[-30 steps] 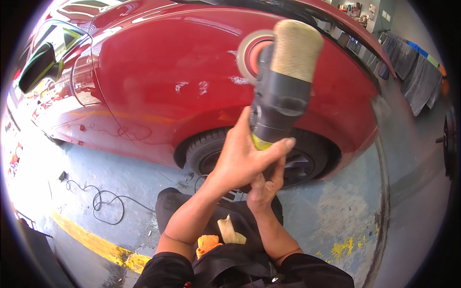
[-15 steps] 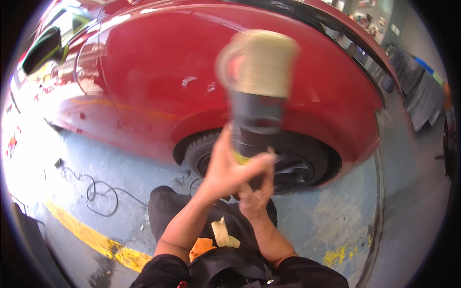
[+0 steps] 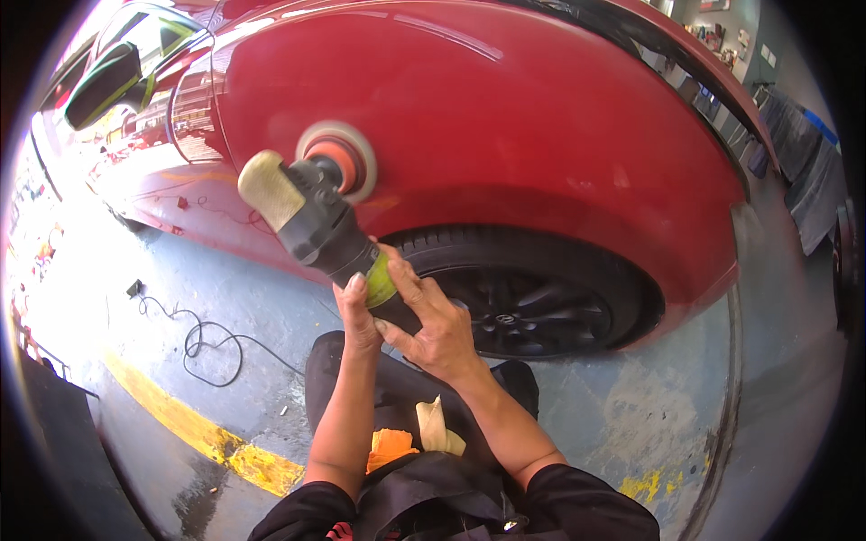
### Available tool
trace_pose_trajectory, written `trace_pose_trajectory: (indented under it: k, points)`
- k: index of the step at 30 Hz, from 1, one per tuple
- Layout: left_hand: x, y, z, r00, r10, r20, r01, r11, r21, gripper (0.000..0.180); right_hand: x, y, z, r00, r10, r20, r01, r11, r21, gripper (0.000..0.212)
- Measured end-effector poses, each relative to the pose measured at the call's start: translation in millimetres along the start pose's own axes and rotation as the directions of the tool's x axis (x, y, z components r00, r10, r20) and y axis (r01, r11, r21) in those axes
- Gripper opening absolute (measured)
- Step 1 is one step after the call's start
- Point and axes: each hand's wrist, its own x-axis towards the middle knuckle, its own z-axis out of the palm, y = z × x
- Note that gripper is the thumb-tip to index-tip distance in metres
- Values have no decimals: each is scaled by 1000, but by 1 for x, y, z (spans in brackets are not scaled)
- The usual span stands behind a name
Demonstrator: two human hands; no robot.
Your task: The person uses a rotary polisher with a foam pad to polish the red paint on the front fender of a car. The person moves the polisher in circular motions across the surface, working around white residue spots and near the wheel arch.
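Both hands grip an electric polisher [image 3: 316, 225] with a black and green body and a tan cover over its head. My left hand [image 3: 359, 320] is closed on the rear of its handle, thumb on top. Beside it my right hand [image 3: 437, 325] wraps the green end from the right. The round pad [image 3: 363, 149], pale with an orange backing, rests against the red car fender [image 3: 541, 126], left of the wheel arch; its edge looks blurred. My palms hide part of the handle.
Below the fender is a black wheel [image 3: 505, 311]. A dark cable [image 3: 216, 338] loops over the grey-blue floor at left, near a yellow painted line [image 3: 171, 415]. An orange cloth [image 3: 390, 446] and a tan strip [image 3: 436, 428] lie at my lap. The side mirror [image 3: 104, 86] juts out at upper left.
The polisher has swung from the fender's middle, above the wheel, to the left and down. Its pad now faces the panel left of the arch. Both hands stay on it.
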Motion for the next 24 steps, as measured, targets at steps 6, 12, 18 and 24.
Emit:
trace_pose_trajectory:
  k: [6,12,18,24]
  points:
    - [-27,-15,33,999,-18,44,9,980,198,69,-40,9,-20,993,36,-111,-29,998,59,89]
    - [-54,-20,122,972,-174,155,96,905,415,51,-85,9,-70,941,145,-307,-34,940,339,96]
    - [-83,-53,214,882,-412,230,222,792,569,54,-138,14,-118,793,325,-515,-27,864,502,102]
    - [-105,-117,274,757,-498,423,8,654,756,58,-191,45,-139,492,544,-680,-7,783,622,103]
